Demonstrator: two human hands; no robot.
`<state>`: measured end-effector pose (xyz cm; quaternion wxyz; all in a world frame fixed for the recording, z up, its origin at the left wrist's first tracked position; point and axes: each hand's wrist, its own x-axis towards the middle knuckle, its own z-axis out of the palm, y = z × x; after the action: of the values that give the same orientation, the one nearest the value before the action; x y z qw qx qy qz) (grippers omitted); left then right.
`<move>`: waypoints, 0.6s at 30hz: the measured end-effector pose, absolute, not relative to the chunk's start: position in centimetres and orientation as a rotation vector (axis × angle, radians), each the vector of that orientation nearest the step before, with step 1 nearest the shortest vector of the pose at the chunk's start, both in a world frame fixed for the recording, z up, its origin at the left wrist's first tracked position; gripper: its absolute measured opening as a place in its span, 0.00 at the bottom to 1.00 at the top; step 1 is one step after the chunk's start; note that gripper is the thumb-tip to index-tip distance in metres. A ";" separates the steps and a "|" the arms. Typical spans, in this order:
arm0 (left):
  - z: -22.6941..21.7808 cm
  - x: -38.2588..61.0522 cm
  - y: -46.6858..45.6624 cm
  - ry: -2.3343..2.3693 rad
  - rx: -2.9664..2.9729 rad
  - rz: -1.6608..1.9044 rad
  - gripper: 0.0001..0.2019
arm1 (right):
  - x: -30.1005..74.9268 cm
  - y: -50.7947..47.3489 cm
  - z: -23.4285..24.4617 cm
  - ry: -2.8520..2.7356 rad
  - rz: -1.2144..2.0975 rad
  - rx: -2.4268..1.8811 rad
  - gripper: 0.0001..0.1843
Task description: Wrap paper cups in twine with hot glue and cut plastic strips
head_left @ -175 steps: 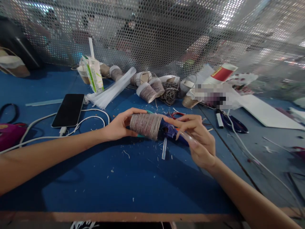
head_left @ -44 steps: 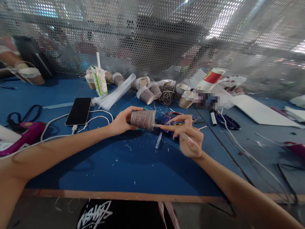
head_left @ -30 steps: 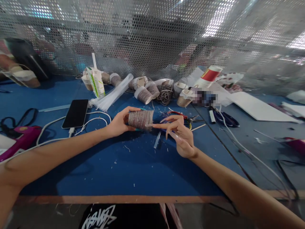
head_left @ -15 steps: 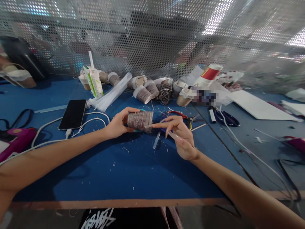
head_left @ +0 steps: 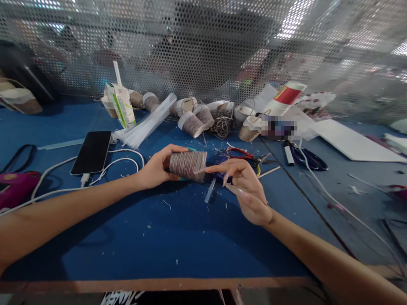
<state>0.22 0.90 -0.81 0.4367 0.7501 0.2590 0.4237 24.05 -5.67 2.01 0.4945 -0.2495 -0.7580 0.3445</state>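
Left arm (head_left: 79, 203): your forearm slants inward
Left hand (head_left: 154, 170): your thumb and fingers grip
Right arm (head_left: 318, 256): angled forward-left
Right hand (head_left: 252, 192): your index finger (head_left: 230, 166) points left, thumb held apart

Long nails (head_left: 234, 190); bare forearms (head_left: 79, 205); white-lettered black clothing (head_left: 181, 298)

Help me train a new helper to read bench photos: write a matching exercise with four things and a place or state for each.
Things
1. String-wound cup
2. Phone
3. Red-handled tool
4. White panel

Places and states
A. Lying farthest right of the four
B. Black-screened, joined to a white cable
C. Held in the left hand
D. Just beyond the right hand

Pairs: 1-C, 2-B, 3-D, 4-A
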 end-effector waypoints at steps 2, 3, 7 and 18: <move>-0.7 0.2 0.8 0.646 1.872 1.057 0.28 | 24.1 -5.6 2.0 -1.842 0.843 -0.594 0.10; -0.7 0.2 0.8 0.641 1.866 1.054 0.27 | 24.2 -5.6 2.0 -1.844 0.847 -0.594 0.10; -0.8 0.2 0.8 0.604 1.790 1.012 0.28 | 24.2 -5.7 1.9 -1.845 0.822 -0.632 0.11; -1.3 0.4 0.9 0.553 1.700 1.017 0.29 | 24.4 -5.8 1.8 -1.930 0.665 -0.699 0.12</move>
<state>0.37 0.90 -1.33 0.5160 0.7080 0.2304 0.4235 24.39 -5.81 1.75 0.4721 -0.2856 -0.7885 0.2717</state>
